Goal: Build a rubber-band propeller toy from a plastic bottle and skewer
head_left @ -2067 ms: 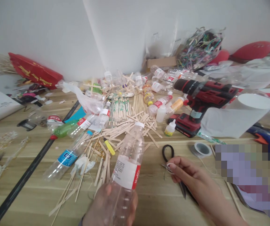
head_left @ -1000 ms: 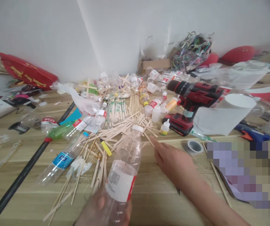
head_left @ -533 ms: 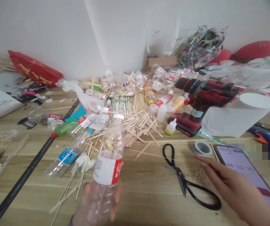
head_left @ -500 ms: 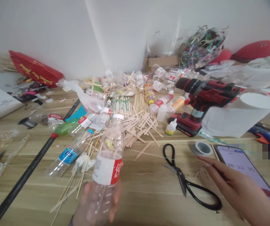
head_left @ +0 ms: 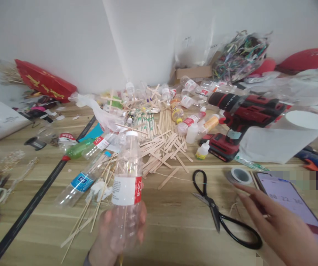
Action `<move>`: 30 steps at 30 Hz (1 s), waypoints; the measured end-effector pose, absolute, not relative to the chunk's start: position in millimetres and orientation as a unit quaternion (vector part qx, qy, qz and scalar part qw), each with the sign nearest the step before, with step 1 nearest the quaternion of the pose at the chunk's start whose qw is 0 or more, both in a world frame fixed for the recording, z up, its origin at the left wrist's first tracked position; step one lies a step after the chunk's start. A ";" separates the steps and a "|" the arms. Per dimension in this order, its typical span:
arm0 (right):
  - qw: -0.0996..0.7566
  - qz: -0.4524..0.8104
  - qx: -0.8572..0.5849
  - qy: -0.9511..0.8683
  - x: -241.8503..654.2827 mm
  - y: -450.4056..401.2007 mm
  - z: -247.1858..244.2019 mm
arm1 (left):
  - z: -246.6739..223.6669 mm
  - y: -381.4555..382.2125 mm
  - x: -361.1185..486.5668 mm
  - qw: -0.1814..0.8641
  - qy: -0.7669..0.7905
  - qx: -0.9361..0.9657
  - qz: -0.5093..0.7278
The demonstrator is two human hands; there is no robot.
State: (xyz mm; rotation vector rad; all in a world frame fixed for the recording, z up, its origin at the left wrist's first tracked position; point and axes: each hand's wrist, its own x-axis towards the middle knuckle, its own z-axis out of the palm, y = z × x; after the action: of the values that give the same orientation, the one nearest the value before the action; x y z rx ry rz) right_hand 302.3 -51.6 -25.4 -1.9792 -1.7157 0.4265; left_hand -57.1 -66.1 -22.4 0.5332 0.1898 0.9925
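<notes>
My left hand (head_left: 103, 229) is wrapped round a clear plastic bottle (head_left: 127, 188) with a white cap and a red-and-white label, held upright above the table. A thin wooden stick shows through its wall and pokes out below. My right hand (head_left: 275, 218) hovers over the phone (head_left: 283, 195), its index finger and thumb drawn together beside a small spool (head_left: 241, 176). What the fingertips hold, if anything, is too small to make out. A thin pale thread (head_left: 179, 177) runs across the table toward them, over the black-handled scissors (head_left: 212, 208), which lie spread between my hands.
Flat wooden sticks (head_left: 159, 149) lie heaped mid-table among several bottles. A red-and-black drill (head_left: 239, 114) stands at right, near a small glue bottle (head_left: 203, 149) and a white paper roll (head_left: 275, 142). A long black pole (head_left: 39, 201) crosses the left side.
The bottle in my left hand has moved slightly left and stands straighter. My right hand stays by the spool, its fingers shifted a little. The view has shifted slightly.
</notes>
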 end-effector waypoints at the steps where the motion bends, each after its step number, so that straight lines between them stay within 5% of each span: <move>1: 0.249 0.166 -0.705 -0.643 295.8 -51.8 -27.1 | -19.0 -64.0 -54.9 0.828 0.100 0.265 0.484; 20: 0.157 0.251 -0.603 -0.741 258.4 -74.1 -46.3 | 1.9 -52.0 -36.5 0.741 0.147 0.182 0.629; 30: 0.248 0.163 -0.579 -0.759 241.2 -80.2 -47.3 | 1.0 -44.6 -25.9 0.686 0.293 0.165 0.645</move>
State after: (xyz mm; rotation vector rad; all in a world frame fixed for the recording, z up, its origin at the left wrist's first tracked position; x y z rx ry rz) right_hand 241.2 -80.2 -47.3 -1.5785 -2.0694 0.4452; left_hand -25.9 -44.6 1.0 0.3696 0.6573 1.4456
